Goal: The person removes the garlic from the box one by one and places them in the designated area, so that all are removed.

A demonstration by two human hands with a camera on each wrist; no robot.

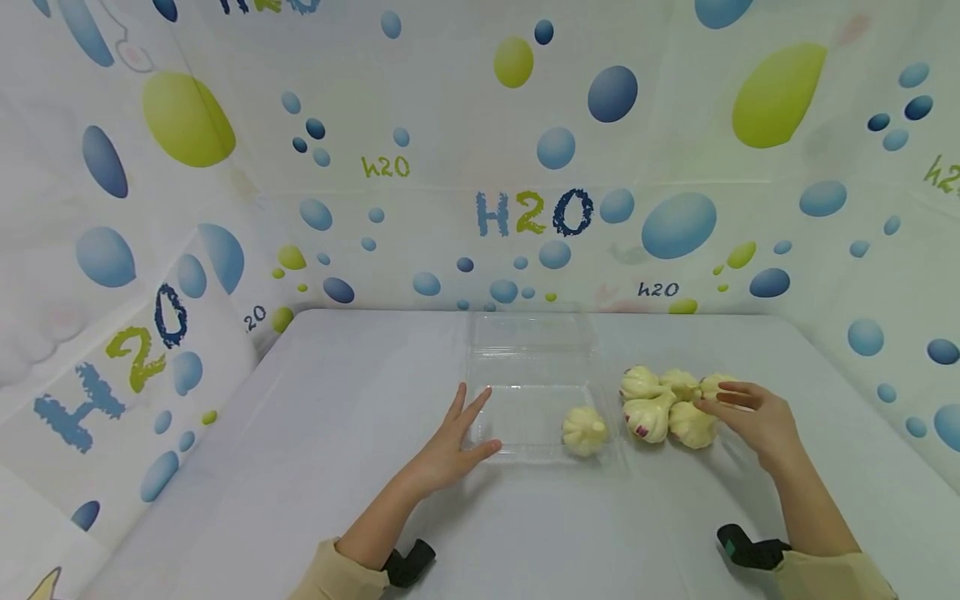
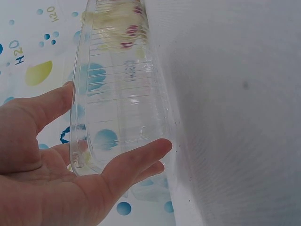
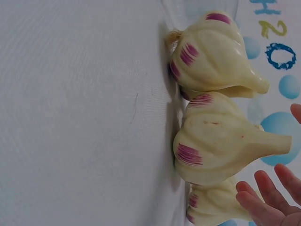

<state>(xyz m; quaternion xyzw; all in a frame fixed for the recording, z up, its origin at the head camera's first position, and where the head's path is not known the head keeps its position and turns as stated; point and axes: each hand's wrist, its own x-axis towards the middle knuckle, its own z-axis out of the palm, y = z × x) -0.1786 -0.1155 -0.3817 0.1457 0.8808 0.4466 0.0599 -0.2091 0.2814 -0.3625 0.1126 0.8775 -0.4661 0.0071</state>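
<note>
My left hand [image 1: 448,454] is at the left end of a clear plastic clamshell box [image 1: 517,425], its fingers spread around the corner and touching the wall. One garlic bulb [image 1: 585,432] sits inside the box at its right end. Beside the box, on the right, several pale garlic bulbs [image 1: 648,417] with purple streaks lie in a cluster. My right hand [image 1: 763,423] hovers at the cluster's right side, fingers slightly bent near the rear right bulb [image 1: 716,385]. In the right wrist view its fingertips [image 3: 247,188] are close to a bulb [image 3: 214,202], with no grip visible.
The box's lid [image 1: 528,333] lies folded back toward the rear wall. A white cloth covers the table [image 1: 360,358]. Behind and at the sides hangs a sheet [image 1: 442,75] printed with drops and lettering. A black strap-on device [image 1: 750,550] sits at each wrist.
</note>
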